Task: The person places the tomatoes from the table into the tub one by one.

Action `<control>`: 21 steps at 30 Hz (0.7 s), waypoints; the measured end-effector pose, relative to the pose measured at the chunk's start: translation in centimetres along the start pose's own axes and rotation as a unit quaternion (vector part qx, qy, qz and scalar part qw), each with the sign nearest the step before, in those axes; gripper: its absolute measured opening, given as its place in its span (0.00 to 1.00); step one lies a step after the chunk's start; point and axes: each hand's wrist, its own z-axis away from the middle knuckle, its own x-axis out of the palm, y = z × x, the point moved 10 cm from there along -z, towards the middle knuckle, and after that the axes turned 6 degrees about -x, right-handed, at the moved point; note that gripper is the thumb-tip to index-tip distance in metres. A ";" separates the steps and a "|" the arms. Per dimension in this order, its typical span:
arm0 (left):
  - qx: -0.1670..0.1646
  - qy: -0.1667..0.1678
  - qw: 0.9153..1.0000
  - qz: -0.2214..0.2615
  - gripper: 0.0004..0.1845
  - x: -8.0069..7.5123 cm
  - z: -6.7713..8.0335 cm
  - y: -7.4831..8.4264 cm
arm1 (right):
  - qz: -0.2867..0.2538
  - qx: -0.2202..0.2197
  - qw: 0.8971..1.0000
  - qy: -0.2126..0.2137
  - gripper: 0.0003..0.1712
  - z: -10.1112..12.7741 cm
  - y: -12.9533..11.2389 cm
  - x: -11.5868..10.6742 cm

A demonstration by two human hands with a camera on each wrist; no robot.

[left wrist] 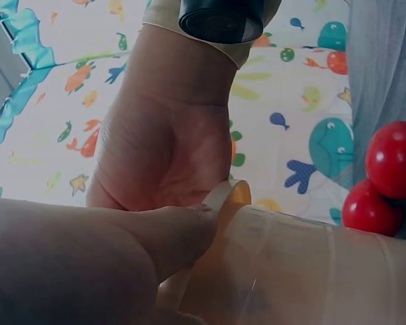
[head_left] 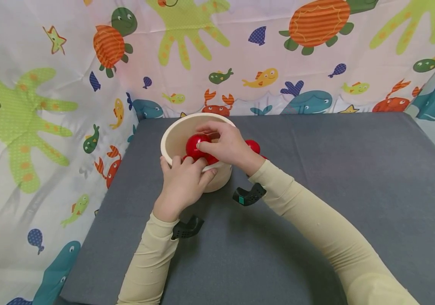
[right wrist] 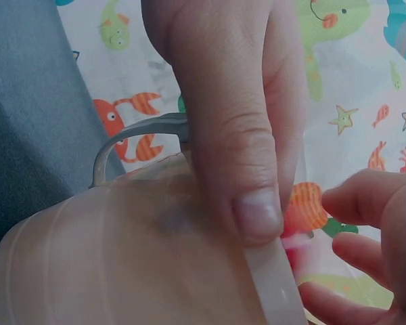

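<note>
A cream bowl (head_left: 179, 135) stands at the back left of the grey table (head_left: 336, 178). My left hand (head_left: 182, 182) grips its near rim, thumb on the outer wall and fingers over the edge. My right hand (head_left: 221, 146) reaches across the bowl and pinches a red ball (head_left: 194, 146) just above the rim. More red balls (head_left: 253, 146) lie on the table behind the right hand. In the left wrist view two red balls (left wrist: 391, 159) sit beside the bowl wall (left wrist: 291, 264). In the right wrist view my thumb (right wrist: 250, 176) lies over the bowl rim (right wrist: 274, 277).
A sea-animal printed curtain (head_left: 49, 106) closes in the table at the back and on both sides. The grey surface stretches bare to the right and front of the bowl. Black wrist-camera mounts (head_left: 249, 195) hang under both sleeves.
</note>
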 end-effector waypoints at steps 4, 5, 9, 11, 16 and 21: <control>-0.002 0.000 1.000 -0.008 0.20 0.1 0.0 0.0 | -0.006 0.002 1.000 0.013 0.24 0.1 0.3 -0.2; -0.002 0.000 1.000 -0.010 0.20 0.1 0.0 0.0 | -0.009 0.002 1.000 0.014 0.24 0.1 0.3 -0.2; -0.005 0.001 1.000 -0.015 0.20 0.2 0.1 0.0 | -0.014 0.004 1.000 0.014 0.24 0.1 0.5 -0.2; -0.004 0.002 1.000 -0.015 0.20 0.2 0.1 0.0 | -0.014 0.003 1.000 0.014 0.24 0.1 0.5 -0.2; -0.002 0.003 1.000 -0.014 0.20 0.2 0.0 0.0 | -0.016 0.004 1.000 0.016 0.23 0.2 0.5 -0.3; -0.003 0.002 1.000 -0.012 0.20 0.2 0.0 0.0 | -0.027 0.006 1.000 0.015 0.24 0.3 0.5 -0.5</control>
